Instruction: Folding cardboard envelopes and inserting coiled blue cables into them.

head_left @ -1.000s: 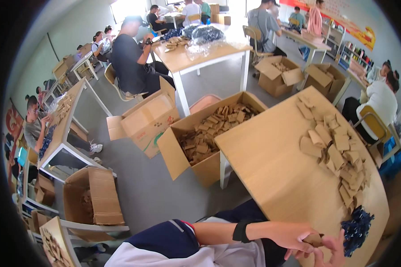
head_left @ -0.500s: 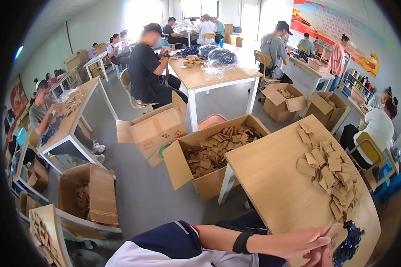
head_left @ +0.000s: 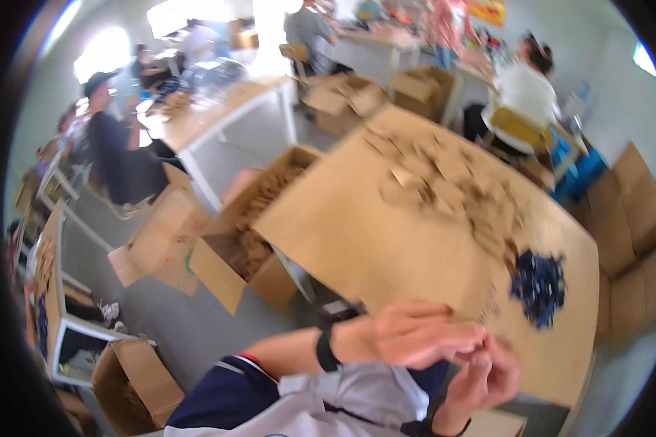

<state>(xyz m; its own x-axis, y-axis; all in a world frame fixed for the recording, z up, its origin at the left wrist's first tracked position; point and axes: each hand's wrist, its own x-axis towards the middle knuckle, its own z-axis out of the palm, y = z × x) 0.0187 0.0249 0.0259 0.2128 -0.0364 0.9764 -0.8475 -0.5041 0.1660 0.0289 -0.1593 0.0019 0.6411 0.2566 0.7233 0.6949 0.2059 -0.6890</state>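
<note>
Above the near edge of the wooden table, my left hand [head_left: 414, 336] and my right hand [head_left: 487, 373] meet fingertip to fingertip, both closed in a pinch. A brown cardboard piece [head_left: 488, 300] with dark print shows just beyond the fingertips. Its outline is blurred and blends with the tabletop. Past my right hand lies a heap of dark blue strips or cords [head_left: 538, 288]. Many loose brown cardboard pieces [head_left: 448, 178] spread over the far part of the table. My left wrist wears a black band.
The table [head_left: 328, 218] has a cardboard box [head_left: 280, 280] of brown pieces at its left. Another open box [head_left: 142, 386] stands lower left. Tall cardboard [head_left: 627, 218] is at the right. Several people sit at other tables; a person in white [head_left: 525, 95] sits behind mine.
The view has swung right, so the table and blue heap appear further left and higher. My hands have moved away from the blue heap, still together around the cardboard piece.
</note>
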